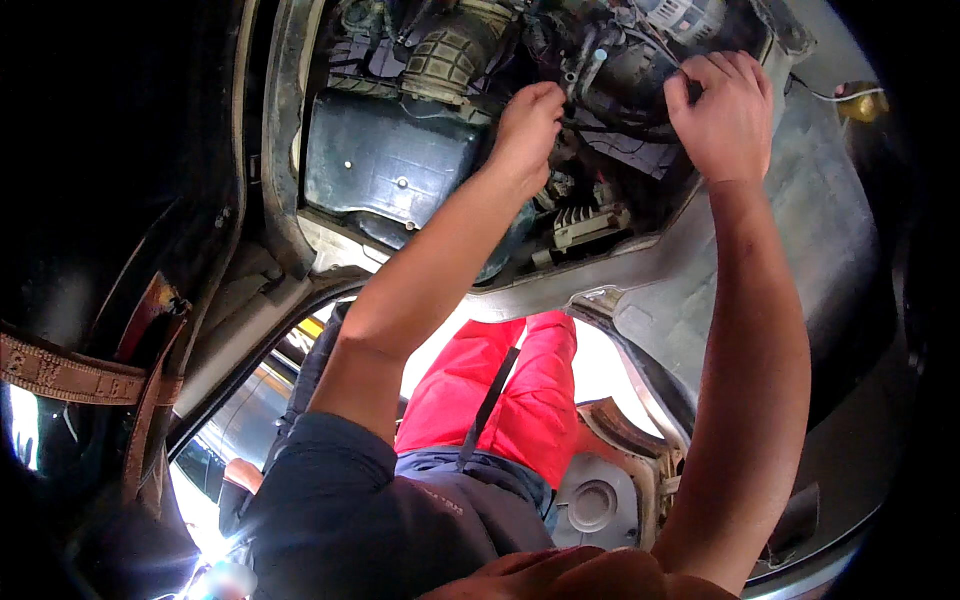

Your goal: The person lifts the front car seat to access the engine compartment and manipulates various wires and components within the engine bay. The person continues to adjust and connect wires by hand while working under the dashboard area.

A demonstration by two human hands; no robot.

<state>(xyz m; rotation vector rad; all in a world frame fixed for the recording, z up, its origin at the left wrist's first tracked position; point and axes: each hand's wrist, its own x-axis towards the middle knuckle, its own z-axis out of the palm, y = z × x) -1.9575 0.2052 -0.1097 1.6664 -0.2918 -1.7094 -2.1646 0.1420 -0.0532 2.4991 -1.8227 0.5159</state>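
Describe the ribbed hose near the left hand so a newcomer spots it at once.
Start at the open engine bay, then the flat dark cover on its left. Above it, beside the left hand, lies the ribbed hose: fat, greyish, ringed, unlike the thin black cables around it.

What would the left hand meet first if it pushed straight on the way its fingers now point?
Most likely the dark hoses and cables just beyond the left hand, whose fingertips already seem at or touching them. Depth is unclear from this view.
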